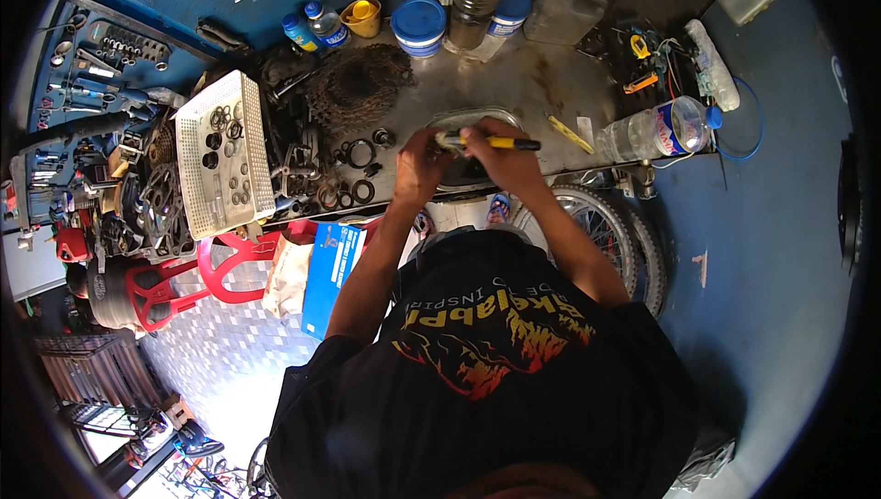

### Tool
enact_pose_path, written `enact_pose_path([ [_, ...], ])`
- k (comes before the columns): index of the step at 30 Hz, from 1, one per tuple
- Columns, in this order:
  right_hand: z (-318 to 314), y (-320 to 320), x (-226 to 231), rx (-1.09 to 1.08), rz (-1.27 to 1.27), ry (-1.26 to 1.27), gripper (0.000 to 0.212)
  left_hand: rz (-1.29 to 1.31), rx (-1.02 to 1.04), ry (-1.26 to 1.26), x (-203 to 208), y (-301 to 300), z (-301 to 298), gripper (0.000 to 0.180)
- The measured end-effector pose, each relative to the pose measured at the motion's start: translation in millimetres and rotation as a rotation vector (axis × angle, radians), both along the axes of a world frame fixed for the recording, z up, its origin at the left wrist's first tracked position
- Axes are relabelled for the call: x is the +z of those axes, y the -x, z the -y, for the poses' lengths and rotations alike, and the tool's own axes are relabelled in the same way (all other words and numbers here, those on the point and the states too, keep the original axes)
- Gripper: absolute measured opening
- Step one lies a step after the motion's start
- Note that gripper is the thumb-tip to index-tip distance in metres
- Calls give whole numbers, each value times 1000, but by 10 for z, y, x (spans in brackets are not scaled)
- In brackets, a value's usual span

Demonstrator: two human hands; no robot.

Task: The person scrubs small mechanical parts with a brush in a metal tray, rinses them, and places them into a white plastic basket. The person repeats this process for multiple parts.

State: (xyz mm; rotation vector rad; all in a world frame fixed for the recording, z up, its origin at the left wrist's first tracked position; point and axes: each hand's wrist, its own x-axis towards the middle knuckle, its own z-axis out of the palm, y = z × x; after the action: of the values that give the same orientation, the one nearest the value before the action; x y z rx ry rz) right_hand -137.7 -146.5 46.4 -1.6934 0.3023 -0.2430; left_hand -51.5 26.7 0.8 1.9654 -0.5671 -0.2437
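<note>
My right hand (pixel 505 164) is closed around a brush (pixel 503 142) with a yellow and black handle, its pale head pointing left. That head meets the fingers of my left hand (pixel 419 167), which are curled round something I cannot make out. Both hands are over a shallow metal tray (pixel 486 115) at the bench's front edge; dark contents show between my wrists. Left of the tray lie several dark rings (pixel 361 153) and small round parts. A yellow, flat-looking stick (pixel 571 134) rests to the right.
Greasy sprockets (pixel 358 86) are piled behind the rings. A white perforated basket (pixel 191 169) of rings stands left. Blue-lidded tubs (pixel 418 29) and a large bottle (pixel 476 4) line the back. A clear bottle (pixel 661 129) lies right; bicycle wheels (pixel 596 215) stand below the bench.
</note>
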Motion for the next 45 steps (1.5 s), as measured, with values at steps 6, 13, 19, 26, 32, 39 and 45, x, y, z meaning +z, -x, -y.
enact_pose_path([
  [6, -35, 41, 49, -98, -160, 104, 33, 62, 112, 100, -14, -64, -7, 30],
  [13, -20, 25, -73, -160, -5, 112, 23, 135, 25, 63, 92, -81, -43, 34],
  [19, 214, 76, 169, 179, 360, 509, 17, 73, -138, 46, 233, -99, -125, 42],
  [26, 244, -45, 275, 356, 349, 836, 15, 76, -313, 30, 350, -214, -130, 49],
  [32, 184, -217, 79, 140, -57, 201, 27, 187, -242, 59, 200, -230, -43, 34],
  [39, 349, -313, -156, -96, -519, -702, 33, 464, -258, -2, 103, -255, 40, 32],
  [45, 489, -88, -338, -276, -473, -923, 50, -463, -74, 441, -26, -331, 77, 30],
])
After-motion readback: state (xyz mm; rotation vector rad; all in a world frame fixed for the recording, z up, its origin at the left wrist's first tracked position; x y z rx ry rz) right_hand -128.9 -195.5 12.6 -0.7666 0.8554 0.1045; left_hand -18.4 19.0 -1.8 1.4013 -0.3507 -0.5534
